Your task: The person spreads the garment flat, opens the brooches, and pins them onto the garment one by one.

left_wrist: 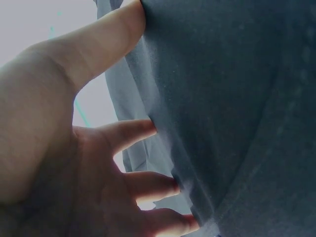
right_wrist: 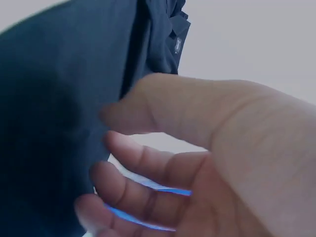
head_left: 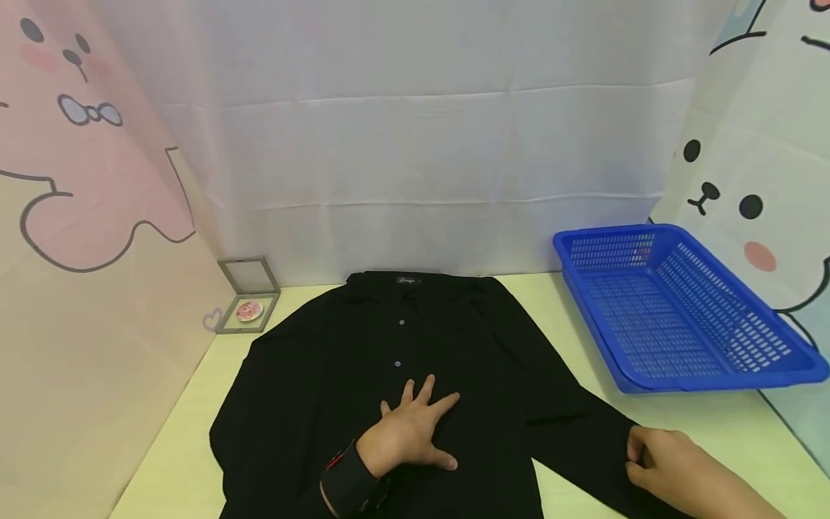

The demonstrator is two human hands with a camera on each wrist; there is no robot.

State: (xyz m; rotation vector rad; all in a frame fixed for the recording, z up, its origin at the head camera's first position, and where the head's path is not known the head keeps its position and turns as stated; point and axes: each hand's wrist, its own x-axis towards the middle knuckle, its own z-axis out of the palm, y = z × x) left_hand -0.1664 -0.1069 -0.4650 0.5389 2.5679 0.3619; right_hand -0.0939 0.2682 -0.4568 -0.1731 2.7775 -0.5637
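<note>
A black button-up shirt [head_left: 454, 346] lies spread on the table, its collar towards the back wall. My left hand [head_left: 408, 432] rests on the shirt front below the buttons, with fingers spread; in the left wrist view its fingertips press against the dark cloth [left_wrist: 222, 98]. At the lower right, my right hand [head_left: 681, 468] is at the edge of the sleeve [head_left: 583, 440] stretched out to that side. Its fingers are loosely bent in the right wrist view, a small gap showing between thumb and forefinger, tips against or close to the cloth [right_wrist: 54, 113].
A blue plastic basket [head_left: 655, 324] stands on the right of the pale yellow table [head_left: 545, 303]. At the back left sits a small grey-framed open case [head_left: 248, 294] with a pink-and-white round item. A white curtain [head_left: 402, 144] hangs behind, with cartoon-printed cloths on both sides.
</note>
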